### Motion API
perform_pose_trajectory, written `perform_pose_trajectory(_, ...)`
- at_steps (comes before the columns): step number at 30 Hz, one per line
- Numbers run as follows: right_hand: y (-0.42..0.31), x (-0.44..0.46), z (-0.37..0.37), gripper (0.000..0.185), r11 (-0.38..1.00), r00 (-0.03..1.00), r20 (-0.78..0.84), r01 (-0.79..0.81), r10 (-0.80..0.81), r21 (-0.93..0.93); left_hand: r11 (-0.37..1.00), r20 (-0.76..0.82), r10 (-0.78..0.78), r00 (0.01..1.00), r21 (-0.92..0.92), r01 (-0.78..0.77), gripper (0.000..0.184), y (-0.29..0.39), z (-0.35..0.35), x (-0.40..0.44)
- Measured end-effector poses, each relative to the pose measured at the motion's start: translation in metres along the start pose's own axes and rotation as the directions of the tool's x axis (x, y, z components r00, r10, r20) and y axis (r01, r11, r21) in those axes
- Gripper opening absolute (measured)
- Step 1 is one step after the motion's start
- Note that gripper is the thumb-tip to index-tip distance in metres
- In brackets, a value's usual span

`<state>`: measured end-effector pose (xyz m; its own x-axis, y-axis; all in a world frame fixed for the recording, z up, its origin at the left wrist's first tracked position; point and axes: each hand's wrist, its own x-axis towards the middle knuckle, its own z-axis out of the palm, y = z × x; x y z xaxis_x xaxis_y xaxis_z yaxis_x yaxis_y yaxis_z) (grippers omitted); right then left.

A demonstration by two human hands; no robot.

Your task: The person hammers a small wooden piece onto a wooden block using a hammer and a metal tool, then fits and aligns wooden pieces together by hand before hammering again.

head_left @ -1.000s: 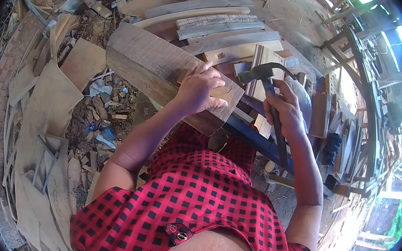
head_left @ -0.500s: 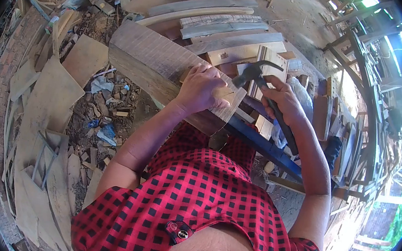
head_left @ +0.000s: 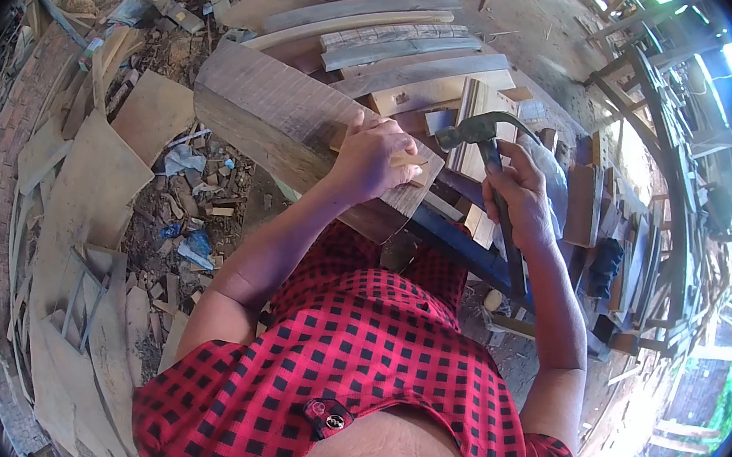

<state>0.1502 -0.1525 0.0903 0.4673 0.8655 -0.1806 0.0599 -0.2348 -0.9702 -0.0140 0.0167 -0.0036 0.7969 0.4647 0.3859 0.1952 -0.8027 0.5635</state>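
Note:
A thick wooden beam (head_left: 274, 85) lies slantwise in front of me. On its near right end my left hand (head_left: 376, 160) grips a small piece of pale wood (head_left: 407, 158), thumb along its side and fingers bent over it. A thin dark point like a nail shows at the piece's right end; its details are too small to make out. My right hand (head_left: 520, 191) is closed round the handle of a claw hammer (head_left: 474, 131). The hammer head is raised to the right of the left hand, apart from the wood, with its claw pointing right.
Several long boards (head_left: 402, 54) lie beyond the beam. A dark blue bar (head_left: 479, 256) runs below its right end. Wood offcuts are stacked at right, near a clear plastic bag (head_left: 552, 172). Plywood sheets (head_left: 92, 200) and scraps cover the ground at left.
My right hand has turned the hammer more upright and shifted it slightly right. My left hand has rolled a little, tilting the small wood piece up from the beam.

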Motion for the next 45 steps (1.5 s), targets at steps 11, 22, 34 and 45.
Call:
perform_pose_trajectory(11,0.009,-0.005,0.003,0.029,0.999,0.999,-0.038,0.031,-0.032,-0.016,0.999,-0.083,0.033,0.996,0.021,-0.032,0.022,0.011,0.016,0.005)
perform_pose_trajectory(22,0.005,-0.011,0.009,0.033,0.99,0.997,-0.054,0.042,-0.05,-0.137,0.997,-0.103,-0.071,0.992,0.001,0.072,0.009,0.015,0.022,0.008)
perform_pose_trajectory(34,0.018,-0.007,0.015,0.043,0.909,0.99,-0.027,0.116,-0.138,-0.4,0.991,-0.135,-0.133,0.982,-0.034,0.129,0.012,0.014,0.025,0.012)
perform_pose_trajectory(45,0.01,-0.009,0.016,0.047,0.92,0.994,-0.05,0.069,-0.095,-0.387,0.998,-0.128,-0.059,0.99,0.011,0.06,0.01,0.008,0.027,0.009)
